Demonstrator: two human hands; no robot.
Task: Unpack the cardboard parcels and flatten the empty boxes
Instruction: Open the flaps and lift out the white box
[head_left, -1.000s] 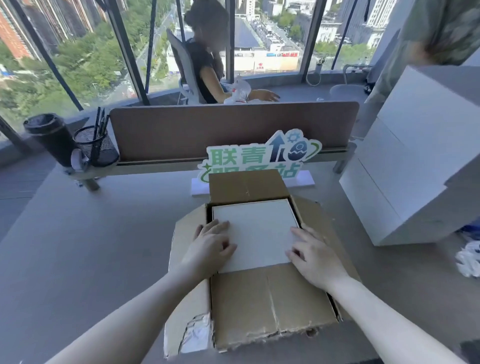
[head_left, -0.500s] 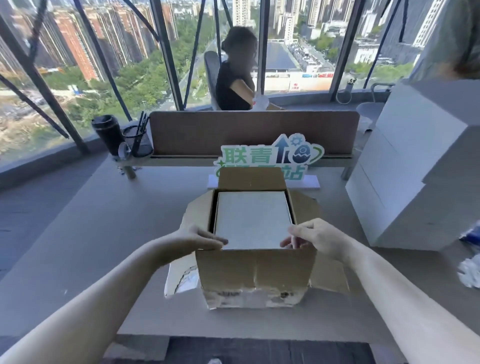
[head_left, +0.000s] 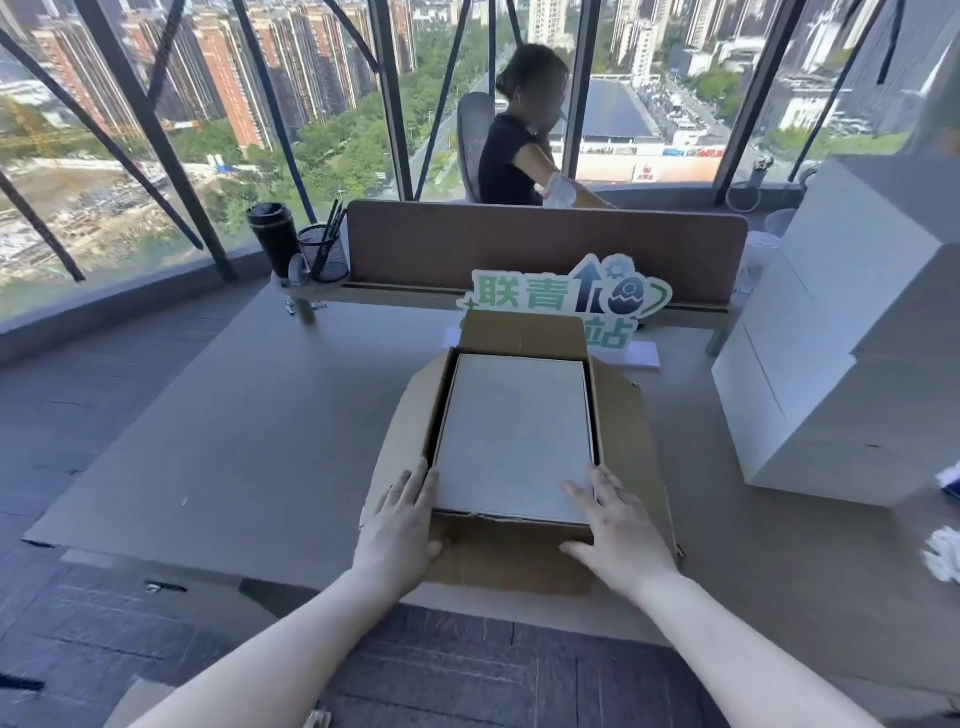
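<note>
An open brown cardboard box (head_left: 511, 558) sits on the grey table (head_left: 249, 431) near its front edge, all four flaps folded outward, and a flat white rectangular box (head_left: 511, 436) lies inside it, filling nearly the whole opening with only a thin dark gap along the walls. The left hand (head_left: 402, 525) rests at the near left corner, fingers straight and together, their tips along the white box's left edge and the palm over the left flap; it holds nothing. The right hand (head_left: 615, 525) lies flat with fingers spread across the white box's near right corner, thumb stretched over the front flap, likewise gripping nothing. Behind the carton stands a green-and-white cut-out sign with Chinese characters (head_left: 563, 299). To the right, apart from the carton, rises a stack of large white boxes (head_left: 841, 374). On the far left of the brown desk divider (head_left: 545, 249), a black mesh pen cup (head_left: 324, 254) holds dark pens, just beside a black lidded tumbler (head_left: 271, 236).
</note>
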